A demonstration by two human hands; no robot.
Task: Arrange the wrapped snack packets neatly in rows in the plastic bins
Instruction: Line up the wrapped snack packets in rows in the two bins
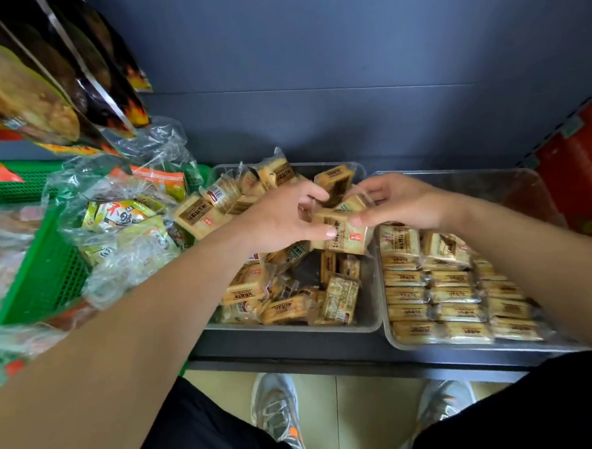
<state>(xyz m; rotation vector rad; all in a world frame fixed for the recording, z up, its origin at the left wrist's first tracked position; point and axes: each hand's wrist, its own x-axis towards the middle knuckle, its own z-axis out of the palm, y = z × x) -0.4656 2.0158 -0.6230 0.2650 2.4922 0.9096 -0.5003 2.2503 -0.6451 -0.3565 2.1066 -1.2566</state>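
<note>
Two clear plastic bins stand side by side on a dark shelf. The left bin [293,329] holds a loose jumble of yellow wrapped snack packets [246,288]. In the right bin [456,178] packets lie in neat rows [443,312] at its front; its back half is bare. Over the gap between the bins, my left hand [280,221] and my right hand [403,205] together grip a small stack of snack packets [343,232], thumbs pressed on the top one.
A green plastic basket [46,271] with bagged snacks in clear wrap sits at the left. Large snack bags [57,72] hang overhead at the upper left. A red carton [580,175] stands at the right. The dark back panel rises behind the bins.
</note>
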